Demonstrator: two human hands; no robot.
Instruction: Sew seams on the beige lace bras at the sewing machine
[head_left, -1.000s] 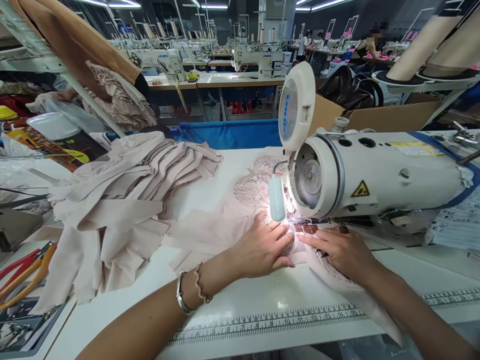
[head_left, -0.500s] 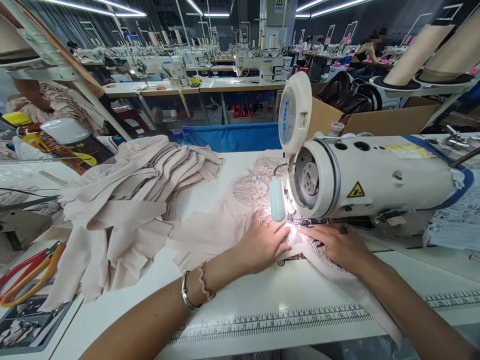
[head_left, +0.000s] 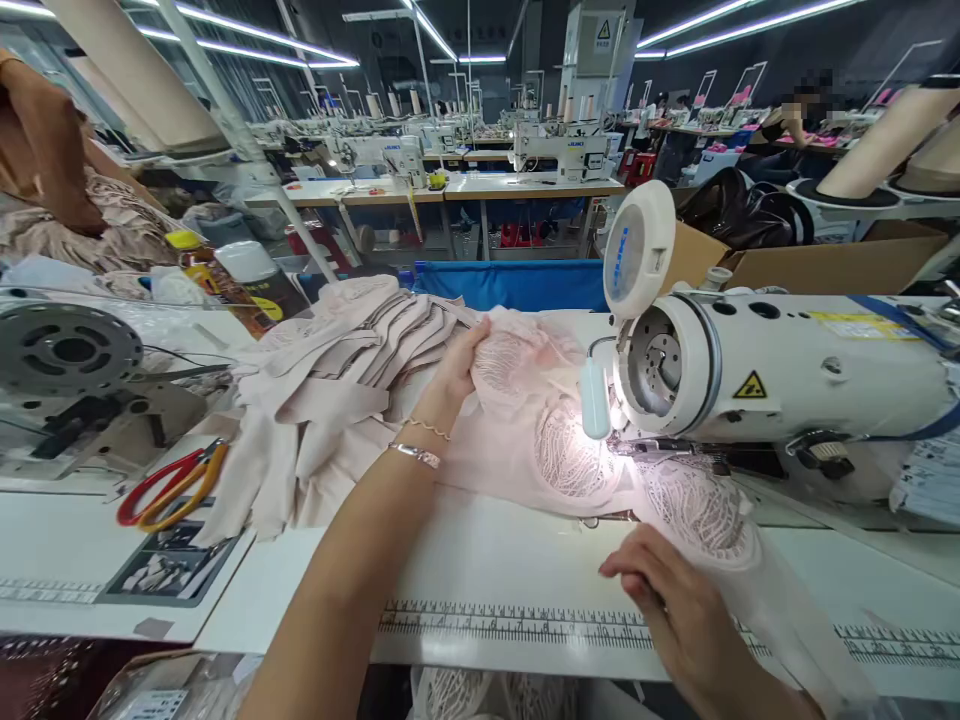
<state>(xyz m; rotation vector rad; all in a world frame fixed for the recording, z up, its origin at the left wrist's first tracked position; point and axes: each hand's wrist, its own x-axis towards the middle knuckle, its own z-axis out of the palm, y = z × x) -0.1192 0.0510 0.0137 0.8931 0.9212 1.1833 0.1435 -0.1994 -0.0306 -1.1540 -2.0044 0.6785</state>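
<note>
A pale pink bra (head_left: 495, 450) with lace cups lies across the sewing machine bed, partly beneath the lit needle area of the sewing machine (head_left: 780, 370). My left hand (head_left: 459, 362) grips the far left part of it, thumb on top, beside a stack of cut fabric pieces (head_left: 352, 350). Nearer the table's front, my right hand (head_left: 671, 595) is off the fabric with its fingers curled. Something small and dark shows between those fingers, too hidden to name. Right of the needle, a lace cup (head_left: 697, 505) and a trailing strip lie past this hand.
Red and orange-handled scissors (head_left: 176, 485) lie at left above a grey tray (head_left: 169, 565) of small parts. Bottles (head_left: 247, 270) stand behind the stack. Another machine (head_left: 75, 380) is at far left. A ruler strip (head_left: 517, 625) runs along the front edge. Another person's arm (head_left: 52, 150) handles fabric.
My left hand has moved from beside the needle to the far left, taking hold of the bra. My right hand has drawn back toward the front edge, off the cloth. The view has shifted left.
</note>
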